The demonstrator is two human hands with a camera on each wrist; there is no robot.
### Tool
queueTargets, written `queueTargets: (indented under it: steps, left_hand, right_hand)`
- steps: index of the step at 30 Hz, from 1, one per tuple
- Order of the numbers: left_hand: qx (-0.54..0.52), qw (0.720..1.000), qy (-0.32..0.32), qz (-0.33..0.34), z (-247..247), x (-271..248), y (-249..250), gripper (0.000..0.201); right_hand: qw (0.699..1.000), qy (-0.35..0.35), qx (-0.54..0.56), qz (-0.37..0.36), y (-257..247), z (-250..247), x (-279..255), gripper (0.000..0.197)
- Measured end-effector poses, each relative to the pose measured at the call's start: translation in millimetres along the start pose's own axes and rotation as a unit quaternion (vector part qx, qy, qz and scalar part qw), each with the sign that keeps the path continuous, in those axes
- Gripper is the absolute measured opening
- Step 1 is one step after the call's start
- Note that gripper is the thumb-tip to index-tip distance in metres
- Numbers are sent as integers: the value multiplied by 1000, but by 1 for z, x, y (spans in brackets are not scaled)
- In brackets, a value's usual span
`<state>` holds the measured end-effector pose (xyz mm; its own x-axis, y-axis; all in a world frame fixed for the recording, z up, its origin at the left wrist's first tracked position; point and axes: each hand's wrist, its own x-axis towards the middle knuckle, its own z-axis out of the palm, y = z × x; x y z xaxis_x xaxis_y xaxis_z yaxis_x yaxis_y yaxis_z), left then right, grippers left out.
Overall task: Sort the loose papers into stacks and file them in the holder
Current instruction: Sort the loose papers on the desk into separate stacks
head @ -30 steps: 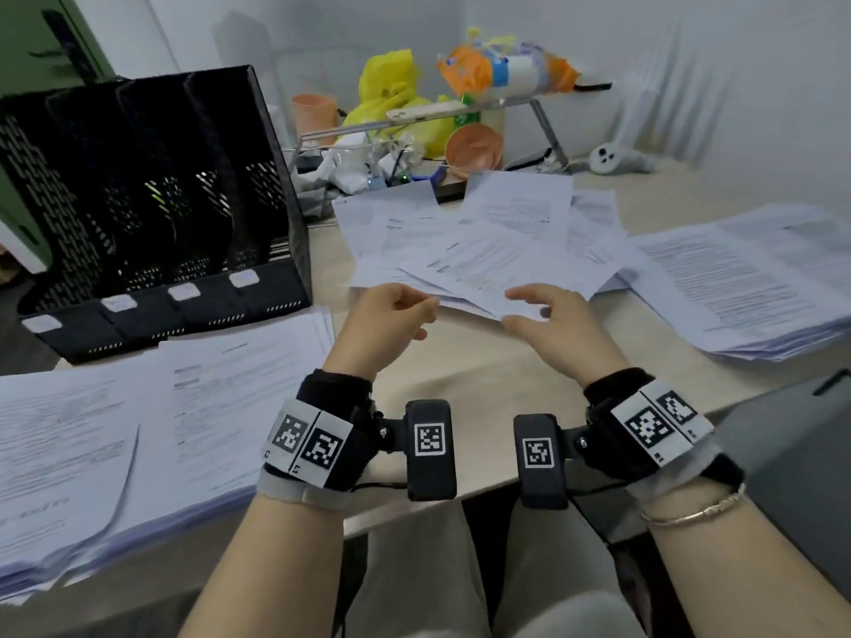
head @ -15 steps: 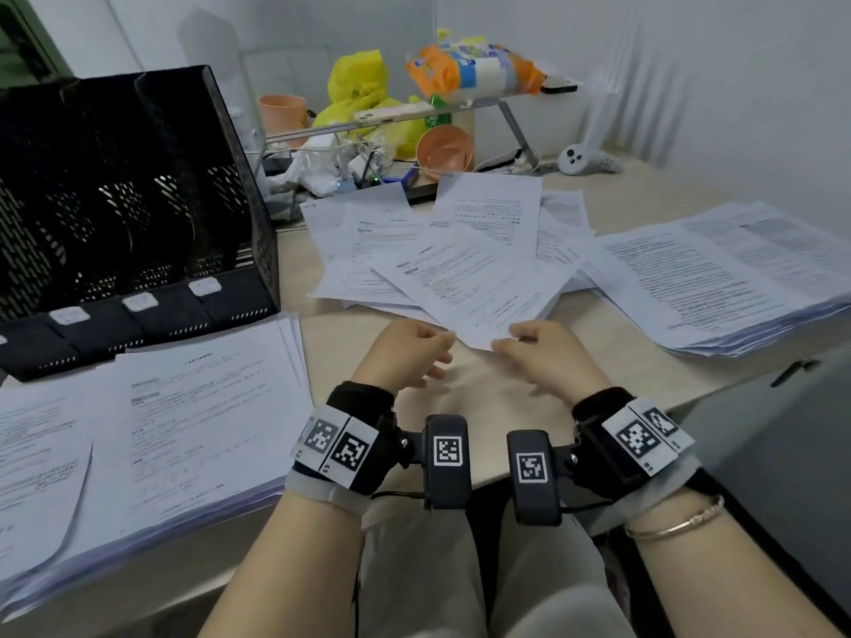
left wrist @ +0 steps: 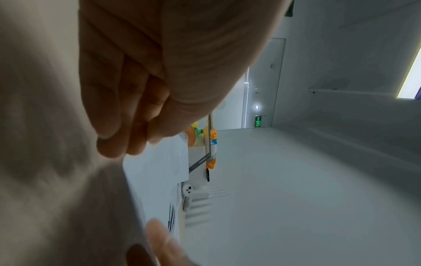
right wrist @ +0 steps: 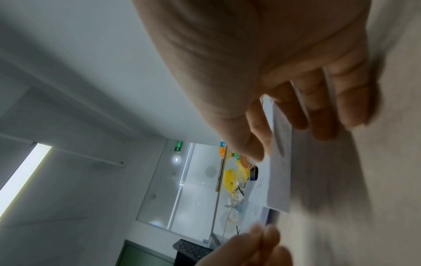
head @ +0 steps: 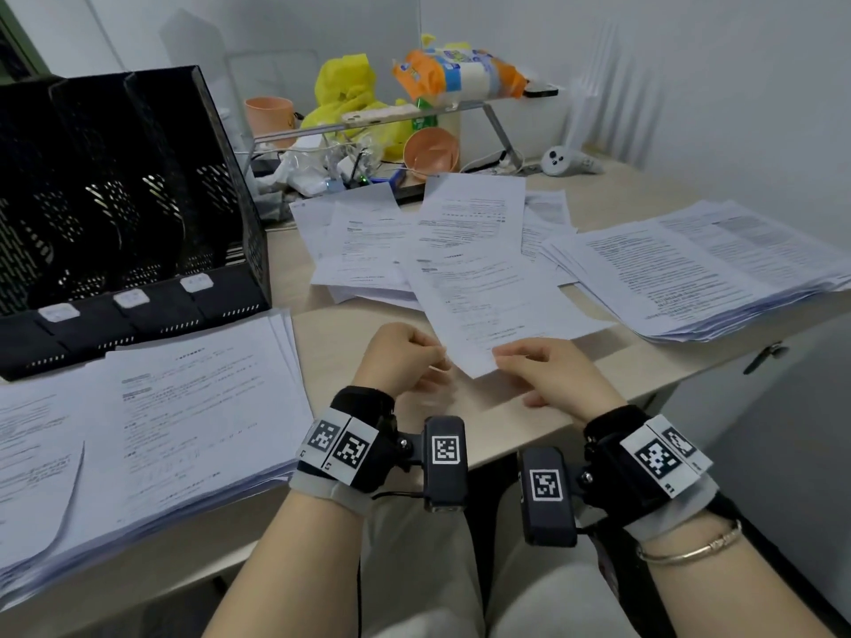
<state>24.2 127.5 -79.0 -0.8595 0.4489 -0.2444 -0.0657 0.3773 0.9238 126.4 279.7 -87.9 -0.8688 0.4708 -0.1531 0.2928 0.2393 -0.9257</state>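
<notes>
While the right hand [head: 548, 370] pinched the near corner of a printed sheet [head: 479, 292], its thumb lay on top and the other fingers [right wrist: 318, 115] curled beneath the paper, as the right wrist view showed. That sheet was lifted at the near end, slanting over the loose papers [head: 368, 241] scattered across the middle of the worktop [head: 336, 343]. Just beside it, the left hand [head: 405, 356] sat by the sheet's left edge with its fingers [left wrist: 118, 126] curled in; whether they actually nipped the paper, I could not tell, since the view was blurred there. Both hands hovered close together over the near edge of the worktop.

Out to the left lay a thick stack of papers [head: 184, 407], squared fairly well, with another pile overlapping it at the far left. Behind that stack stood the black mesh holder [head: 138, 214], its slots facing the person and small white labels on the front lip. Over on the right, a second stack [head: 681, 274] spread along the worktop's edge. At the back sat a peach cup [head: 269, 117], a yellow bag [head: 345, 94], an orange bowl [head: 430, 151] tipped on its side, a metal stand [head: 377, 122] carrying an orange-and-white packet [head: 456, 78], and a white controller [head: 559, 161].
</notes>
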Motion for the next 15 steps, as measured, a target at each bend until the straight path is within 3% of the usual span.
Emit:
queueTargets:
  steps: [3,5,7,9,12,15]
  left_hand:
    - [-23,1000,6,-17,-3,0,0,8]
    - [-15,999,-16,-24,-1,-1,-2,26]
    - [-2,999,-27,-19,3,-1,-5,29]
    - [3,1000,-14,-4,7,0,-7,20]
    - [47,998,27,27,9,5,-9,25]
    - [27,996,68,57,4,2,-9,26]
  right_hand:
    - [999,38,30,5,1,-4,2,8]
    - [999,16,36,17,1,-3,2,13]
    - [999,-14,29,19,2,0,2,18]
    - [998,-35,40,15,5,1,1,18]
    - [997,-53,49,12,11,-2,-2,14]
    - [998,-3,60,9,16,-12,1,28]
